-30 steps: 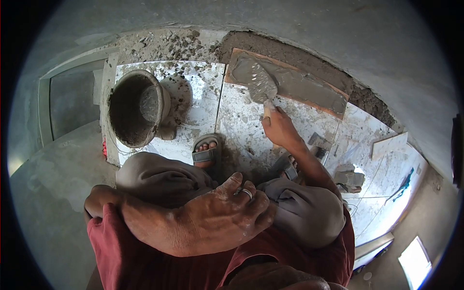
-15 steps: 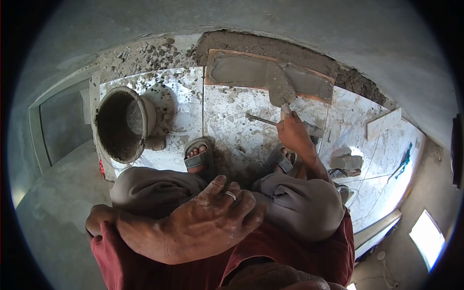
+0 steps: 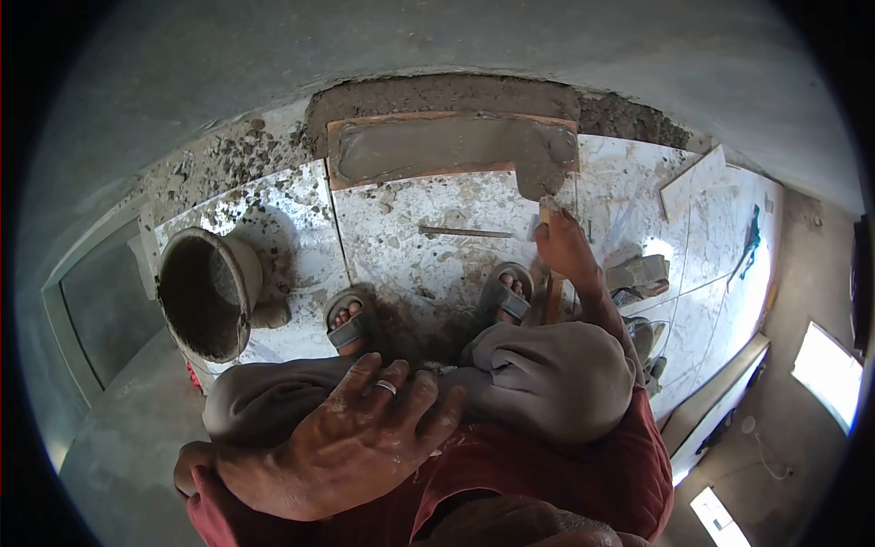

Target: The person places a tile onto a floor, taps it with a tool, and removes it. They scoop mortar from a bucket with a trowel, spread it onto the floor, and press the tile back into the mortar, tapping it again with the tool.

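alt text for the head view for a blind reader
A squatting person's right hand holds a trowel on a mortar-coated tile by the wall; the left hand rests open on a knee. A bucket stands nearby.

Wet grey mortar (image 3: 437, 150), glossy tiles (image 3: 428, 228)

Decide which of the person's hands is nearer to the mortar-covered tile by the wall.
Right. The right hand holds a trowel on the right end of the mortar-covered tile; the left hand rests on the left knee, far back from it.
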Motion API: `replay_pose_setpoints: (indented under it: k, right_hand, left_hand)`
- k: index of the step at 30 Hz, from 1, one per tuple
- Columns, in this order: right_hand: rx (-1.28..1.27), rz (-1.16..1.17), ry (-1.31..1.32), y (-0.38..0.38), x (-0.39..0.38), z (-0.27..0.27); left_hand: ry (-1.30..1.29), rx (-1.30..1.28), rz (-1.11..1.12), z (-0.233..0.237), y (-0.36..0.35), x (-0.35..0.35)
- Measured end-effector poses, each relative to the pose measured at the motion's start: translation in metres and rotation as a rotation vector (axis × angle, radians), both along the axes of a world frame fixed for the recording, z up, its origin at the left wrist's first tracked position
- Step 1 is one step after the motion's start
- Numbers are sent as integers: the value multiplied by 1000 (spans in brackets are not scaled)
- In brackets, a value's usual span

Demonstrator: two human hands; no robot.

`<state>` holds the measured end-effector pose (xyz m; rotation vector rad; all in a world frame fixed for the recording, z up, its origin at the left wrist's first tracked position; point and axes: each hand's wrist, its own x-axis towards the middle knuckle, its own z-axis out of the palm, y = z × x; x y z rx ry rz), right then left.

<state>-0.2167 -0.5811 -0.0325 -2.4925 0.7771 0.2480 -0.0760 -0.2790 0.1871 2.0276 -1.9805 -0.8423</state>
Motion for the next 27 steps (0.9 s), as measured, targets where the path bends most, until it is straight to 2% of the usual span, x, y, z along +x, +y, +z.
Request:
replay_pose_setpoints:
  k: [9,12,14,16,18,21,24,26,27]
  right_hand:
    - [-56,-76,-52,-51,-38,-10]
    - [76,-213,48,-55,-45,-12]
    - [607,-624,-37,-47,-36,5]
    - [760,-740,-131,-37,-37,7]
    - [947,-741,-218,-31,-46,4]
    - [1023,-784,-262,-27,-49,2]
    - [958,-743,-258,-28,-51,-3]
    - [1053,-737,-296,-26,-48,6]
    - [982,-701,-294,-24,-47,9]
  left_hand:
    - [34,48,-60,-2,-13,5]
    - [39,84,-82,-3,-21,5]
    - [36,105,-88,-5,-25,6]
    - [20,103,-86,-8,-30,6]
    - [15,151,-113,-8,-40,9]
    - [48,157,-67,-12,-52,13]
    - [83,229,-63,-21,-65,18]
    - [109,278,-25,-28,-75,25]
    - [137,312,9,-31,-80,30]
